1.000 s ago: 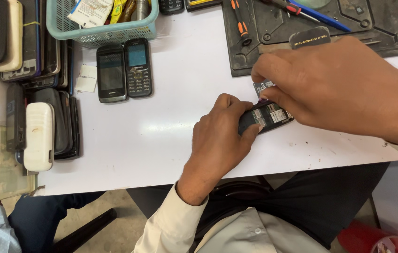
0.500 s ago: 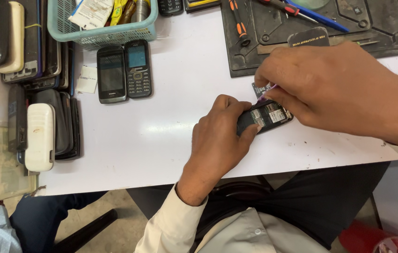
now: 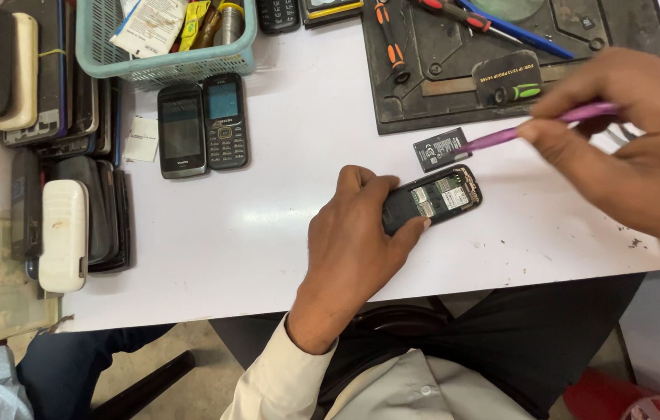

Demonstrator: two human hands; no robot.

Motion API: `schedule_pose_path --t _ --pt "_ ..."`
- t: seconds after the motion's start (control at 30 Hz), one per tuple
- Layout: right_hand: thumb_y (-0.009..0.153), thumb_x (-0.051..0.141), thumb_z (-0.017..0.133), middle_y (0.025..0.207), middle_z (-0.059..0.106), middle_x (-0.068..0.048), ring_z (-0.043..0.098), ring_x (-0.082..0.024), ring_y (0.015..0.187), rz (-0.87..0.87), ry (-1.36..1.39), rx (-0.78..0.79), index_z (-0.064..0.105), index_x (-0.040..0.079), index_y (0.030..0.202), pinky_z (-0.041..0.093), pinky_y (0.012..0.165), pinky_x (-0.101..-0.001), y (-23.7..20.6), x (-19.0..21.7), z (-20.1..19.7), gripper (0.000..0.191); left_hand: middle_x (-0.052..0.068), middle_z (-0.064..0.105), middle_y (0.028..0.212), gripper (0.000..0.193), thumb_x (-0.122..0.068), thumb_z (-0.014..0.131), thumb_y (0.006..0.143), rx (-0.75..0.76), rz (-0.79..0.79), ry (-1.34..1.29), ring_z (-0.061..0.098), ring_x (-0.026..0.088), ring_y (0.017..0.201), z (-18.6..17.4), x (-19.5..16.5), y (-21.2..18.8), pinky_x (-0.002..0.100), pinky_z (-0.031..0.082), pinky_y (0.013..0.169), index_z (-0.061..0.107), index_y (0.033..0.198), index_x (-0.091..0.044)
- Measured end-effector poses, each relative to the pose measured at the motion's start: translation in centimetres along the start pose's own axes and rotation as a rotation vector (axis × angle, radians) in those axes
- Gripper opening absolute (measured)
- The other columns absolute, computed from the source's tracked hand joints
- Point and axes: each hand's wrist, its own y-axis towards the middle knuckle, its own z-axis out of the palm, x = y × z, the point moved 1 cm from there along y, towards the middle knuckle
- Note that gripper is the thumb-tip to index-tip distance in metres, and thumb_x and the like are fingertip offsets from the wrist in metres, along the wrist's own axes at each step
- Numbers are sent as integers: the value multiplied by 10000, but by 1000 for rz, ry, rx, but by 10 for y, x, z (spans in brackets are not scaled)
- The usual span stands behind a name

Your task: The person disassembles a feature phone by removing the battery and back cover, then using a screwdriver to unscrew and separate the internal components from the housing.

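- Since the earlier frames, the right hand [image 3: 618, 148] is seen lifted away from the opened phone [image 3: 433, 199], and a small black battery [image 3: 441, 148], not visible before, lies on the white table [image 3: 268, 233] just above the phone.
- The phone is lying back-side up near the table's front edge, its cover and battery off and the inner compartment with labels exposed.
- It is steadied by the left hand [image 3: 357, 237], whose fingers are curled over its left end with the thumb pressed against the lower edge.
- A purple pry tool [image 3: 536, 127] is pinched between the thumb and fingers of the right hand, its tip close to the battery.
- The opening is judged done; any work inside the compartment and the reassembly appear left.
- Further out, two keypad phones [image 3: 202, 124], a basket [image 3: 167, 62] and a dark work mat [image 3: 501, 70] with screwdrivers are seen.
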Motion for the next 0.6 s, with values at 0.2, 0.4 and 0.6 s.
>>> schedule_pose_path --t 0.2,0.4,0.6 --pt "1083 166 664 897 662 -125 699 -167 777 478 663 -311 519 30 1054 595 697 -280 -28 -27 24 201 112 625 1044 466 -274 856 740 -22 12 -14 685 229 738 6 1 2 359 553 617 698 1075 8" --pt "991 93 551 892 637 -27 651 -112 748 465 821 -62 567 29 1155 570 650 -279 -25 -22 38 176 105 636 1019 468 -274 860 736 -27 6 -13 678 230 712 8 0 0 367 545 607 694 1080 -4" --pt "891 106 721 673 501 -56 454 -133 567 228 362 210 740 32 1096 396 490 -314 0 5 64 218 108 635 1025 464 -268 875 717 -46 16 16 677 267 794 6 -2 -6 392 541 656 703 1071 -23"
